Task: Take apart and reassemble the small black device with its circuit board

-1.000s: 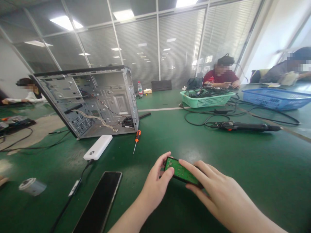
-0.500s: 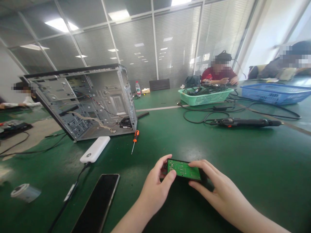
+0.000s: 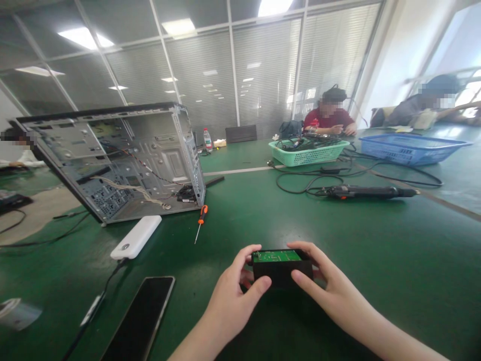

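Observation:
Between my two hands is a small black box (image 3: 278,273) with a green circuit board (image 3: 276,256) set in its top. My left hand (image 3: 242,291) grips its left end, thumb on the near face and fingers round the far side. On the right end, my right hand (image 3: 323,276) holds it the same way, thumb against the near face. The underside of the box is hidden. An orange-handled screwdriver (image 3: 203,215) lies on the green table beyond my left hand. Nearer, to the left, lies a dark-screened phone (image 3: 141,321).
An open computer case (image 3: 165,150) stands at the left, with a white power bank (image 3: 137,236) and its cable in front. A corded electric screwdriver (image 3: 368,192) lies at the right, before a green basket (image 3: 308,156) of cables and a blue basket (image 3: 411,150). People sit farther off.
The box has tilted so its black near face now shows and the board appears narrower. My right fingers have moved off the board to the far edge. The view has shifted slightly right.

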`<state>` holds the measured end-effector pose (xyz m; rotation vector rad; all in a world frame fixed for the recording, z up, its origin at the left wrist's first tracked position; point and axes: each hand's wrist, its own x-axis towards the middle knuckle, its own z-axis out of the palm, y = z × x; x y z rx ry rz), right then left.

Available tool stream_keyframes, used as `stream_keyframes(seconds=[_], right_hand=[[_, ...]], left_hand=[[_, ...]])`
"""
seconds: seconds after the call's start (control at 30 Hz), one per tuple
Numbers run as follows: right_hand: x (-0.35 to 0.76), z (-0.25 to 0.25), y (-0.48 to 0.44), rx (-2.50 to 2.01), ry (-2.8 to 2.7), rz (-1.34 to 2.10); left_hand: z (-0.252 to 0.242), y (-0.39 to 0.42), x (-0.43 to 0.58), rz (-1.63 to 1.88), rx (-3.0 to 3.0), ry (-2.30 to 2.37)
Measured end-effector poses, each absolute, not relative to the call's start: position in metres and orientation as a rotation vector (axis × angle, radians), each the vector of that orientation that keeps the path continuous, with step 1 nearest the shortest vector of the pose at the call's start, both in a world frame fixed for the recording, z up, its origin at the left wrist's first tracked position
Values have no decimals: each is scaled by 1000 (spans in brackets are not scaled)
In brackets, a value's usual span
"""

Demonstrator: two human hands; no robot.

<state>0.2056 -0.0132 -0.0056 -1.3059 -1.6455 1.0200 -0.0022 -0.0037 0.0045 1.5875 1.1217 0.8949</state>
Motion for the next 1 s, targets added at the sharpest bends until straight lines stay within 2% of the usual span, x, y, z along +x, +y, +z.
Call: stream_keyframes(seconds=[0.17, 0.4, 0.53, 0.8, 1.0], right_hand=[[204, 4, -16, -1248, -1688, 1113], [203, 4, -10, -1174, -1484, 1408], [201, 8, -13, -1286, -1314, 1515], [195, 4, -12, -1142, -1257, 1959], [195, 1, -12, -1136, -1219, 1999]], left_hand=[[2, -1, -1, 982, 1368, 1036], [12, -6, -3, 934, 1491, 1045], [15, -5, -2, 851, 1469, 1188], [17, -1, -1, 773, 1390, 1400], [16, -3, -2, 706, 1381, 1440]])
